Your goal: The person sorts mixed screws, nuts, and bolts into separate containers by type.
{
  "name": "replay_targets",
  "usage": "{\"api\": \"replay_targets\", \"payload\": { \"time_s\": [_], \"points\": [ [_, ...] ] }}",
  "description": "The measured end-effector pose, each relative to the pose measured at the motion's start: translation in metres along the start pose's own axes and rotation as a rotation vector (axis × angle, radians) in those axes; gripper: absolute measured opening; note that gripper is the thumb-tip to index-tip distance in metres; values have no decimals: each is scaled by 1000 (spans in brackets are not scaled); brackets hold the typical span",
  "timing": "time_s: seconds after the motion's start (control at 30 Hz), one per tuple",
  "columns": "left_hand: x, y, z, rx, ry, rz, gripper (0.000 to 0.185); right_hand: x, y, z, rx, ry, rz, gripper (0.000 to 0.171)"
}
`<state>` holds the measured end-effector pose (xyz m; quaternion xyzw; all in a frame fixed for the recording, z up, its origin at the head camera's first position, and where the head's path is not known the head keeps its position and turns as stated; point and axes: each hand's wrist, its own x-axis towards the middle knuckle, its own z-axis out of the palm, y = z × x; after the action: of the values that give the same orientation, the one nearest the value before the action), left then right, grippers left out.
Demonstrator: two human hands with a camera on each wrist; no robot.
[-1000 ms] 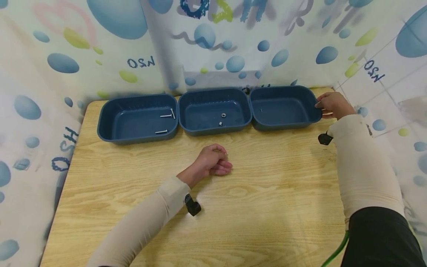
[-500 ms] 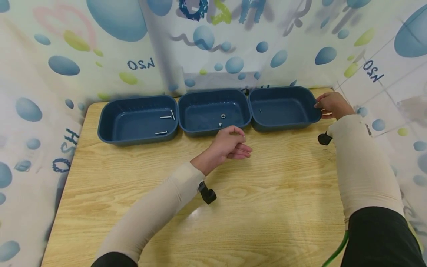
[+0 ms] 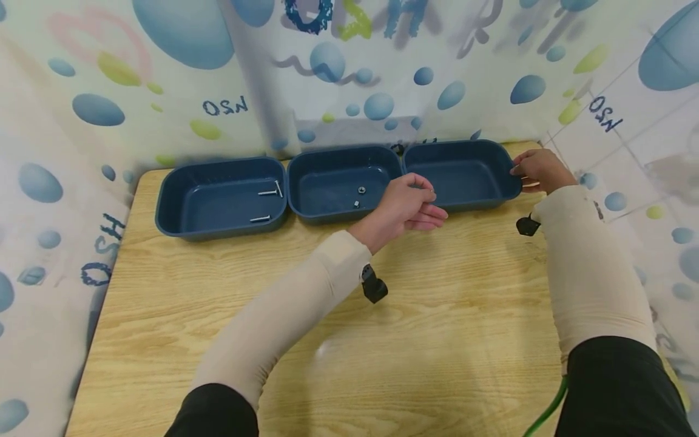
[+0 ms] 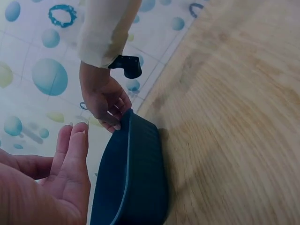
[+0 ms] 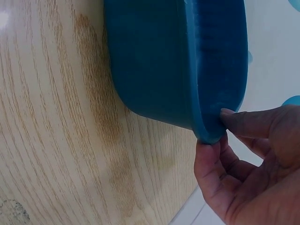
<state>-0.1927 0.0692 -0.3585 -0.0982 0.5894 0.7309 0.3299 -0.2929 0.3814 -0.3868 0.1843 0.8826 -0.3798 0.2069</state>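
Three dark blue bins stand in a row at the back of the wooden table [image 3: 437,315]. My right hand [image 3: 524,175] grips the right end rim of the right bin [image 3: 469,179]. In the right wrist view the thumb of the right hand [image 5: 229,136] lies on the rim of the right bin [image 5: 178,61] and the fingers curl under it. My left hand [image 3: 428,203] hovers at that bin's front left corner, thumb and forefinger pinching a tiny metal piece that barely shows. The left wrist view shows the left hand [image 4: 70,154] beside the right bin [image 4: 136,178], with the right hand [image 4: 105,103] beyond.
The left bin [image 3: 218,206] holds two bolts [image 3: 267,193]. The middle bin [image 3: 327,197] holds two small nuts [image 3: 361,190]. A patterned curtain closes in the table at the back and on both sides. Bare wood stretches in front of the bins.
My left hand has lifted off the table's middle and moved up and to the right, reaching the right bin's front left corner. The right hand has stayed on the rim.
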Motion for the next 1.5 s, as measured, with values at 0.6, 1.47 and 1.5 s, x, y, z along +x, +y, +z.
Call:
{"api": "replay_targets", "payload": {
  "time_s": [0.6, 1.47, 1.5],
  "points": [
    [34, 6, -13, 52, 108, 42, 4, 0, -10, 8, 21, -18, 9, 20],
    [34, 5, -10, 67, 101, -8, 4, 0, 0, 1, 4, -5, 11, 26],
    [33, 6, -10, 65, 102, -9, 4, -1, -1, 1, 7, -5, 10, 25]
  ]
}}
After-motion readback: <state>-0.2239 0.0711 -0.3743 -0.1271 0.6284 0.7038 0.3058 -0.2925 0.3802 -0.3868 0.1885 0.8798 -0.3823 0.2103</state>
